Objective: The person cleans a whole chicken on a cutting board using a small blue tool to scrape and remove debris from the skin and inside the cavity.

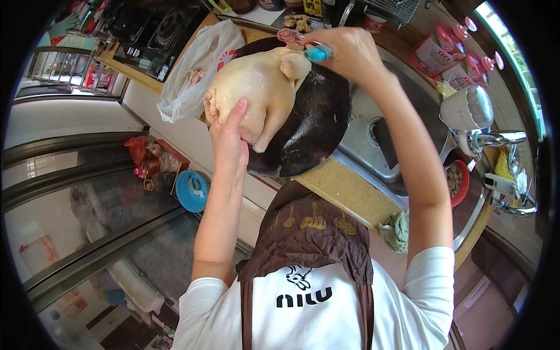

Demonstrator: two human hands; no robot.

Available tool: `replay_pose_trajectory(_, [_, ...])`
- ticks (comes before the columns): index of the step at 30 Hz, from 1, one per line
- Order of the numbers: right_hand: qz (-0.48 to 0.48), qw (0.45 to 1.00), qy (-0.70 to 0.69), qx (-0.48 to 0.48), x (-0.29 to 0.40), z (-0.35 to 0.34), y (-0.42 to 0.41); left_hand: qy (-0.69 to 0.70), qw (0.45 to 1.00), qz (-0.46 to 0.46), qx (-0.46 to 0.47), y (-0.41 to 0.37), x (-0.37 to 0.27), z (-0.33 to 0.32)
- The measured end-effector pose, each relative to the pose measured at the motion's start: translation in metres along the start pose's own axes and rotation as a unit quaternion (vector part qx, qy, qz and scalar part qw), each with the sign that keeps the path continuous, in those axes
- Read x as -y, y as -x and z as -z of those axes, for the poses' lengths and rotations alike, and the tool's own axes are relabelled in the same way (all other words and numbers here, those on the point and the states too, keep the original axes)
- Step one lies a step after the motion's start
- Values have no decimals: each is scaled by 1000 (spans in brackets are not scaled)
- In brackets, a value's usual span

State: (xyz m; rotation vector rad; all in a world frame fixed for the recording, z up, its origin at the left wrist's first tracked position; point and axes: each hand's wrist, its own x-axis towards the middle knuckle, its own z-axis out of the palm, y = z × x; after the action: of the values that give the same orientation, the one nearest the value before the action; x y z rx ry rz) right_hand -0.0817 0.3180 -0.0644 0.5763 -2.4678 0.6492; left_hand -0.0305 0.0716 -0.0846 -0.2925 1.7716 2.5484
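Note:
A whole plucked raw chicken (256, 87) rests on a round, dark chopping board (321, 116). My left hand (229, 135) grips its near-left end, the thumb pressed on the skin beside a leg. At the far end, a pink raw stub (288, 36) sticks out by the fingers of my right hand (350, 50). That hand is closed around a tool with a turquoise handle (317, 53); its working end is hidden or blurred, so I cannot tell its kind. Whether my right fingers also touch the stub is unclear.
Left of the board lies a white plastic bag (199, 61) with meat scraps. Ginger (297, 22) and bottles stand behind. A steel sink (363, 131) adjoins on the right, with a faucet (498, 138), a red bowl (457, 181) and a green cloth (395, 231) nearby.

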Motion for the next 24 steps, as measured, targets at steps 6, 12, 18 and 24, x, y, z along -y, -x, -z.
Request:
replay_pose_trajectory(6, [-84, 994, 16, 74, 23, -6, 7, 65, 996, 64, 13, -11, -8, 2])
replay_pose_trajectory(12, [-129, 989, 46, 61, 10, -27, 9, 119, 981, 152, -4, 16, -29, -25])
replay_pose_trajectory(18, [8, 987, 54, 150, 3, -3, -24, 195, 959, 205, -12, 33, -12, -6])
replay_pose_trajectory(24, [0, 987, 12, 160, -14, -4, -13, -62, 951, 254, 167, 25, -35, 17])
